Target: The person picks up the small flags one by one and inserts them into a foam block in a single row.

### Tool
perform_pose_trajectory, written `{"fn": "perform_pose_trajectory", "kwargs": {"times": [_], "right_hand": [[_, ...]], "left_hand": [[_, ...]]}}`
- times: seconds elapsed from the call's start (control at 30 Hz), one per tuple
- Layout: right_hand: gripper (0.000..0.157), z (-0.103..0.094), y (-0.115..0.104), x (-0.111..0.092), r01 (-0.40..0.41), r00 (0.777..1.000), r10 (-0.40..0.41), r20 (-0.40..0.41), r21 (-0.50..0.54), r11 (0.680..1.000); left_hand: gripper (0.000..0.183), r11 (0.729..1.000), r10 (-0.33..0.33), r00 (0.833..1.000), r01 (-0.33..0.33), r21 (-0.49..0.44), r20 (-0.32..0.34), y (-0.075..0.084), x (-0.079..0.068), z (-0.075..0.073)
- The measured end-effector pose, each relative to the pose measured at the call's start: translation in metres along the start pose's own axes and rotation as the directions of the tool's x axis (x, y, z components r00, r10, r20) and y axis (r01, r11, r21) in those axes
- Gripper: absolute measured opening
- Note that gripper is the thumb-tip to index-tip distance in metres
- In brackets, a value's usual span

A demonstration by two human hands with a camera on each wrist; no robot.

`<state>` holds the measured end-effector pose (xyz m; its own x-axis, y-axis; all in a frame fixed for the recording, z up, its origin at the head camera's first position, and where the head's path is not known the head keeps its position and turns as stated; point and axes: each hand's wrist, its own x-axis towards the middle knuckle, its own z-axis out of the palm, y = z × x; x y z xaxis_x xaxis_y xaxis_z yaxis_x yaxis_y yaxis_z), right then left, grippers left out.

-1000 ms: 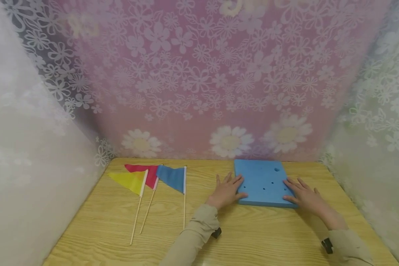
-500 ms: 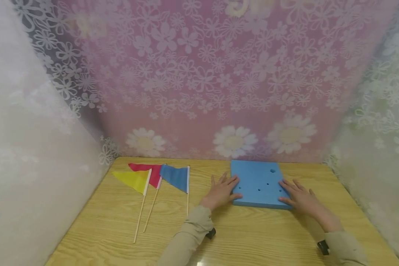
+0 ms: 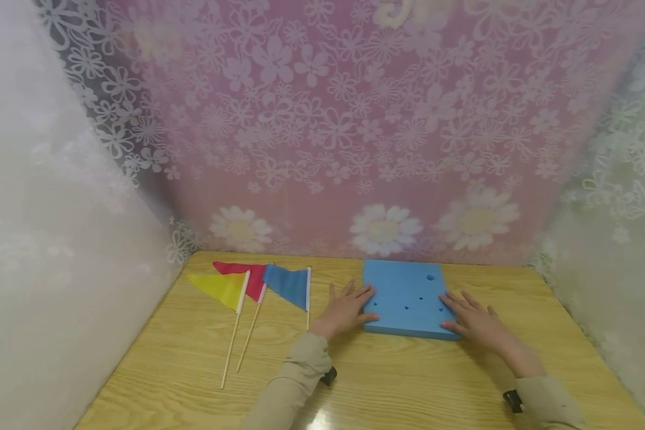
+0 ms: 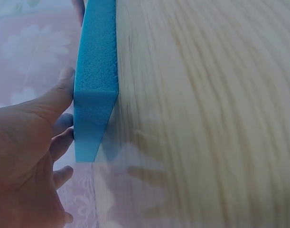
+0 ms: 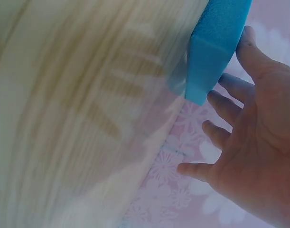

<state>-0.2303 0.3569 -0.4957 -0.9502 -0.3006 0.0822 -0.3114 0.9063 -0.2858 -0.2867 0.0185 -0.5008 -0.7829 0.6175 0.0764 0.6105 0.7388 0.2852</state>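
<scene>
A flat blue foam block (image 3: 398,283) with several holes in its top lies near the table's back edge, right of the middle. My left hand (image 3: 341,312) rests its spread fingers on the block's left edge. On the opposite edge, my right hand (image 3: 477,325) touches with fingers extended. The left wrist view shows the block's rough side face (image 4: 98,52), with thumb and fingertips against its top. In the right wrist view, a corner of the block (image 5: 211,57) meets the thumb and fingertips, while the little finger sticks out free.
To the left lie three pennant flags on wooden sticks: yellow (image 3: 221,291), red (image 3: 257,278) and blue (image 3: 289,284). The left forearm hides the lower end of the blue flag's stick. Flowered curtains (image 3: 322,149) close off the back and sides of the wooden table (image 3: 398,388).
Both hands have slid the foam block to the left along the table, nearer to the flags. The flags lie as before; the head view has shifted slightly.
</scene>
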Motion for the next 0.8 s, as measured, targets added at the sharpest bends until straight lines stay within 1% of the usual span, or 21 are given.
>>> {"fn": "perform_pose_trajectory", "kwargs": {"times": [0.2,0.3,0.47,0.67,0.8], "right_hand": [[0.074,0.003,-0.009,0.003,0.025,1.0,-0.025,0.002,0.002,1.0],[0.073,0.003,-0.015,0.004,0.038,0.999,-0.038,0.002,-0.009,0.999],[0.072,0.004,-0.025,0.005,0.05,0.999,-0.05,0.012,0.005,0.999],[0.072,0.005,-0.034,0.007,0.069,0.997,-0.07,0.023,0.023,0.997],[0.071,0.007,-0.038,0.009,0.08,0.996,-0.081,0.034,0.032,0.996]], "left_hand": [[0.072,0.999,-0.007,1.0,0.007,-0.04,0.015,-0.012,-0.008,-0.003],[0.072,0.999,-0.012,1.0,0.012,-0.049,0.008,-0.015,-0.012,-0.005],[0.072,0.998,-0.028,1.0,0.028,-0.049,0.003,-0.023,-0.018,-0.007],[0.071,0.996,-0.036,0.999,0.035,-0.079,-0.015,-0.03,-0.03,-0.011],[0.07,0.996,-0.039,0.999,0.037,-0.081,-0.02,-0.033,-0.037,-0.012]]}}
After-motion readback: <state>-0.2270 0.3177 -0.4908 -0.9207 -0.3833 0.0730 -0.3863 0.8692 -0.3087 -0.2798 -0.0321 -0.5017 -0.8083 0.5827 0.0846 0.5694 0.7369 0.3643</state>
